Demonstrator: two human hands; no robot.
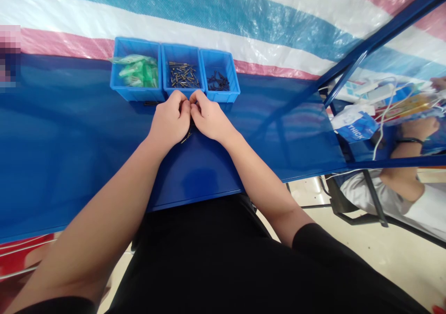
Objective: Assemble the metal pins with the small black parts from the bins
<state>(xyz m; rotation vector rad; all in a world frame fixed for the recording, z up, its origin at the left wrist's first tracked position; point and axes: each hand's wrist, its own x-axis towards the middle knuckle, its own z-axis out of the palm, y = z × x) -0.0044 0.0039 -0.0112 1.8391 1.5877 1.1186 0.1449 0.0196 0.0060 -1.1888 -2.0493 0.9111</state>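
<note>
1. Close to us on the blue counter [87, 133], our left hand [170, 121] and right hand [209, 119] meet, fingers pinched together on a small dark screw [190, 119], apparently fitting tiny parts.
2. Beneath them lie a few loose screws [186, 137]; any next pick needs a fine pinch.
3. Farther back, three blue bins: green packets [137, 70], brass screws [183, 75], black screws [218, 80].

The only writing I can read is the word "THICK", in white capitals on a blue-and-white packet [356, 124] off to my right; its other print is too small.
</note>
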